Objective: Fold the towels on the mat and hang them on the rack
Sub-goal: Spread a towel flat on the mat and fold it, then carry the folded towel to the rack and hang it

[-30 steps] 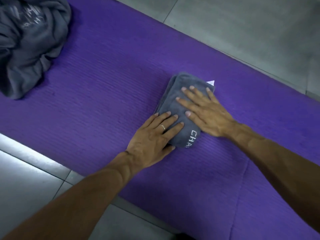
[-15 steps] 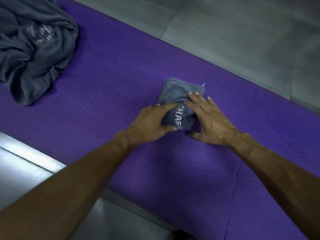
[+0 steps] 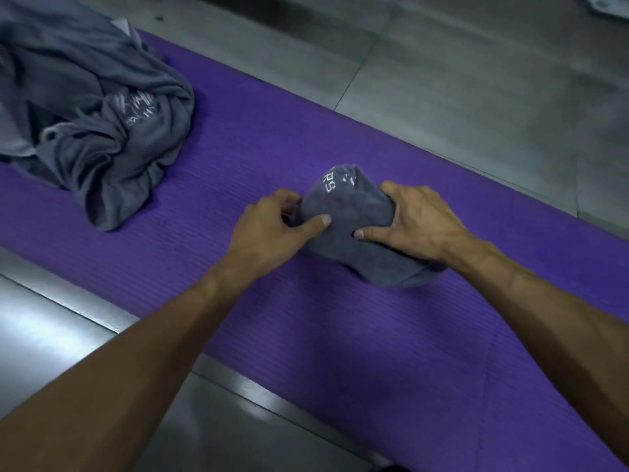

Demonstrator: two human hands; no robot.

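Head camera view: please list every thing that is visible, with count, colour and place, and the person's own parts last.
folded towel: one, grey with white letters, middle of the mat, gripped by both hands
crumpled towels: a heap, count unclear, grey, far left end of the mat
mat: one, purple, on the floor
floor: grey tiles, around the mat
left hand: one, fingers curled on the towel's left side
right hand: one, grips its right side

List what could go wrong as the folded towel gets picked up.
1. Both hands, left and right, grip only the ends of the towel, so its sagging near edge may unfold.
2. The pile lies crumpled on the mat, still unfolded.
3. No rack is in view.
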